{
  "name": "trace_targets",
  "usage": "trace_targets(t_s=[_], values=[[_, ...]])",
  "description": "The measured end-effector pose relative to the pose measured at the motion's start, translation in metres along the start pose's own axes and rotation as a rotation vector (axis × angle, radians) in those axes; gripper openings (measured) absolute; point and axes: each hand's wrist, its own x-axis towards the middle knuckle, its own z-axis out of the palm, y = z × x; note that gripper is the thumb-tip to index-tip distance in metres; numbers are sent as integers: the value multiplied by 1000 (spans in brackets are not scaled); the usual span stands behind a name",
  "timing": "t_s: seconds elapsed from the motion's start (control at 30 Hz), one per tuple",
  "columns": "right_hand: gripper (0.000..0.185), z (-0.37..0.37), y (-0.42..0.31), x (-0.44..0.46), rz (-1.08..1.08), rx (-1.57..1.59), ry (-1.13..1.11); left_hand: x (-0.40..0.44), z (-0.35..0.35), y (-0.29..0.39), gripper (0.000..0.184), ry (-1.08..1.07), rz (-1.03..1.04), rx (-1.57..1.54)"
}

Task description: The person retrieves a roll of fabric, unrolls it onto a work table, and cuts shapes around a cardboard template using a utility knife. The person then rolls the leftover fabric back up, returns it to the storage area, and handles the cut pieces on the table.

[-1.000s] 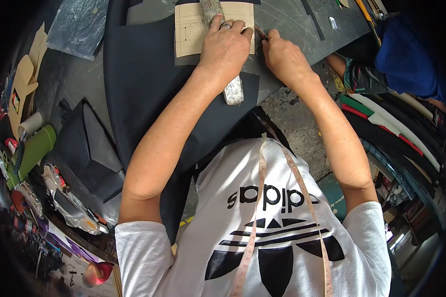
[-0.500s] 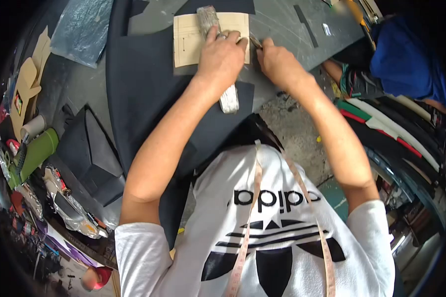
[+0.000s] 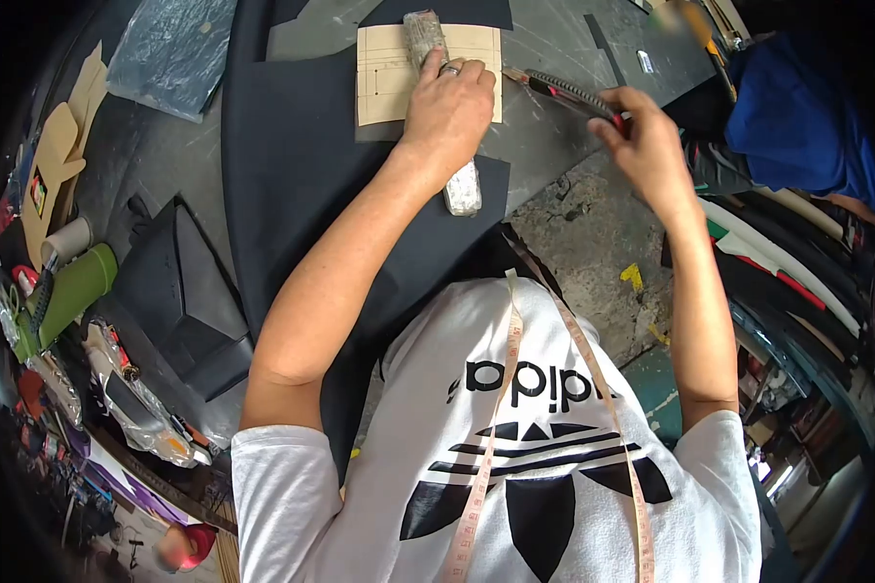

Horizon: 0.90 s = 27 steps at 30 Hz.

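Observation:
My left hand (image 3: pixel 449 112) is closed over the middle of a long bar wrapped in clear tape (image 3: pixel 464 189), pressing it on a beige card template (image 3: pixel 384 87) with drawn lines. Under the template lies black sheet material (image 3: pixel 301 146). My right hand (image 3: pixel 642 136) grips the rear end of a red and black utility knife (image 3: pixel 564 95), whose tip points left at the template's right edge. A gap separates the two hands.
A black bag (image 3: pixel 180 301) lies on the left beside a green roll (image 3: pixel 78 287) and a cardboard piece (image 3: pixel 58 155). Plastic sheeting (image 3: pixel 170 53) is at the upper left. Rolled materials (image 3: pixel 797 262) and blue cloth (image 3: pixel 797 117) are on the right.
My right hand has moved right and slightly down, away from the template, bringing the whole knife into view. My left hand stays on the bar.

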Motion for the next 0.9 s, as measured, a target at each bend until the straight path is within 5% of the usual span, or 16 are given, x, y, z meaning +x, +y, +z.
trace_targets(t_s=[0.1,0.27,0.5,0.6,0.7,0.73,0.83,0.9], values=[[31,-26,-25,15,149,60,29,0,1,1,25,-20,-3,-8],[31,-43,-6,47,-8,-132,176,4,-2,2,25,-36,2,0],[24,26,38,89,45,525,4,3,-1,5,28,-44,16,15],[32,55,60,101,-90,584,237,4,0,4,34,-68,22,37],[43,56,45,104,-3,1577,289,4,-1,5,37,-34,21,9],[43,58,36,109,3,1578,291,4,-2,4,37,-38,23,6],[48,68,10,123,461,1542,499,5,-2,7,37,-4,45,8],[44,87,-1,133,467,1589,569,6,-4,8,38,-24,45,3]])
